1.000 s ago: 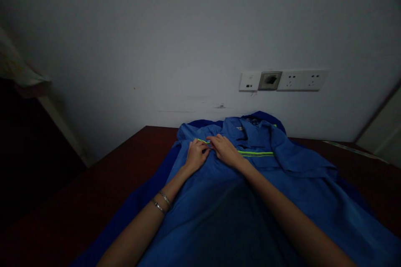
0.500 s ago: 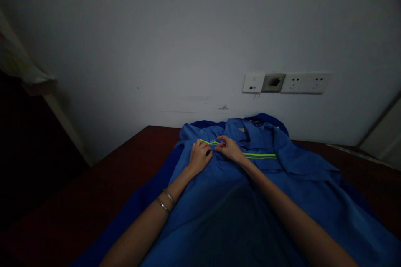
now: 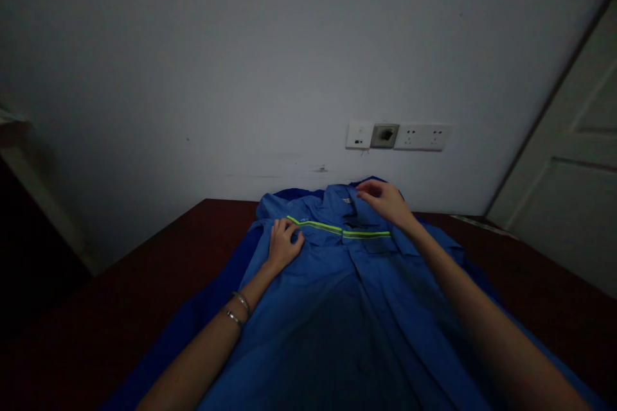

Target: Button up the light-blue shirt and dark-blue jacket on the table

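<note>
- A blue jacket (image 3: 332,282) is lying spread over the dark red table (image 3: 159,257), its upper end reaching toward the wall (image 3: 241,77); a bright yellow-green stripe (image 3: 321,227) is crossing its chest; darker blue fabric (image 3: 245,257) is showing along its left edge.
- The left hand (image 3: 284,245) is resting palm down on the jacket, just beside the stripe's left end; its fingers are lying loosely extended, the thumb standing apart, and it is gripping nothing; two bracelets (image 3: 232,317) are circling that forearm.
- The right hand (image 3: 383,199) is hovering around the jacket's upper right part, near a pale label (image 3: 347,201); its fingers are curving toward the thumb; whether they are pinching any cloth, I cannot tell.
- Wall sockets (image 3: 424,137) are sitting beyond the right hand; a pale door (image 3: 578,205) is standing at the far right.
</note>
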A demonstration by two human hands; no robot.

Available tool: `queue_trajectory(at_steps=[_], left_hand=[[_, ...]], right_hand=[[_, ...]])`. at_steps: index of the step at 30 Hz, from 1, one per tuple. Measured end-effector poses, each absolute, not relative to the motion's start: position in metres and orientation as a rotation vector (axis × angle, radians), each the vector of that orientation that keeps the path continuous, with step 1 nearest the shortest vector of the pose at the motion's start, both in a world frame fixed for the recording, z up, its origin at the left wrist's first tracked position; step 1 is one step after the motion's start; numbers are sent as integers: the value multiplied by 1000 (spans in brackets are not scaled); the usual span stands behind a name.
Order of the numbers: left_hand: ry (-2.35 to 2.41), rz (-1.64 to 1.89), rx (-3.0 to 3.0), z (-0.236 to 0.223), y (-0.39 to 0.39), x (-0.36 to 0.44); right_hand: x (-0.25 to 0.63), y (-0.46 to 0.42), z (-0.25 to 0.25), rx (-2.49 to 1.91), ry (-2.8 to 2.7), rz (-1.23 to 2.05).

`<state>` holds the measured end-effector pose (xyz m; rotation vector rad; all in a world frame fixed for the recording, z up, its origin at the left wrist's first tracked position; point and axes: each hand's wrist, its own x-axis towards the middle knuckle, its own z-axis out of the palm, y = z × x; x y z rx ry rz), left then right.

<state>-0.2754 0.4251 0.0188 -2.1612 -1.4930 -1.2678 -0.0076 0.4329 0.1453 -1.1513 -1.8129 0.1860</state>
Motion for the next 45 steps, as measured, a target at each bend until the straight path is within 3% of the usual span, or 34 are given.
queue_trajectory(at_steps=[8,14,21,26,34,40,45], left_hand=[[-1360,-1223,-2196,20,424,-275],[-1354,-1243,-2246,24,427,-265],[-1236,-1292,-2413,44,441,-193],[-1149,-1168,-2694,42,449,-113],[-1097,-595,-2990,26,452,-52],[-1088,-649,-3048,18,459,-55],[-1164,-778,-3162,17,470,-58]], right_hand=[[85,422,90,-1444,-1949,135],[100,407,63,-1407,-2303,-35],[113,412,45,-1539,-2272,35],[125,414,46,-1558,-2282,119],[170,409,65,-1810,-1944,-200],[177,405,62,-2092,-1684,-453],[145,399,80,-1861,-1762,-527]])
